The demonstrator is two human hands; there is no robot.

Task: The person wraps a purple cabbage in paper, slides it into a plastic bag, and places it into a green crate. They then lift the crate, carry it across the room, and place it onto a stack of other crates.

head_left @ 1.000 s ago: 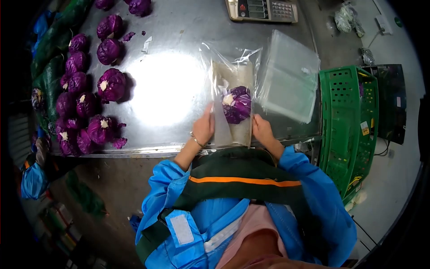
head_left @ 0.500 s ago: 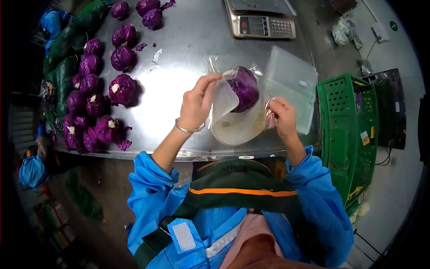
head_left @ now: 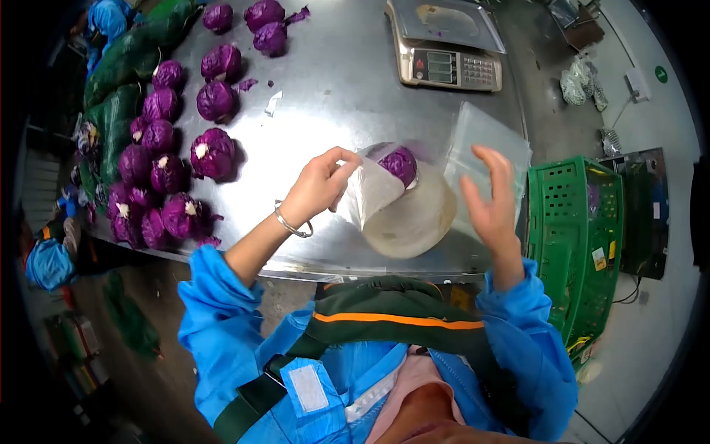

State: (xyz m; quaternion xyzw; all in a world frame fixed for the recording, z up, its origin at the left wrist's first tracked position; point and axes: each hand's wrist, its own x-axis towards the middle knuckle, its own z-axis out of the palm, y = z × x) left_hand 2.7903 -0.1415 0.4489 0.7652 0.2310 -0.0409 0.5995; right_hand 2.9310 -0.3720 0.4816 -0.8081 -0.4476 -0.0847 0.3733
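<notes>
A purple cabbage (head_left: 398,166) sits in front of me, partly covered by a folded clear plastic film (head_left: 376,191). Under them lies a round, beige, flat disc (head_left: 411,231). My left hand (head_left: 319,186), with a metal bangle at the wrist, has its thumb and forefinger closed on the film's left edge. To the right of the disc my right hand (head_left: 494,198) is open, thumb and fingers apart, holding nothing. Beyond that hand is a stack of flat clear plastic bags (head_left: 473,137).
Several loose purple cabbages (head_left: 214,154) and long dark green gourds (head_left: 118,137) lie along the left of the metal table (head_left: 310,118). At the far edge stands a digital scale (head_left: 451,66). A green crate (head_left: 566,237) is beside the table's right edge.
My right hand has let go of the film and opened, moving right. The film now folds over more of the cabbage from the left. The view has shifted slightly.
</notes>
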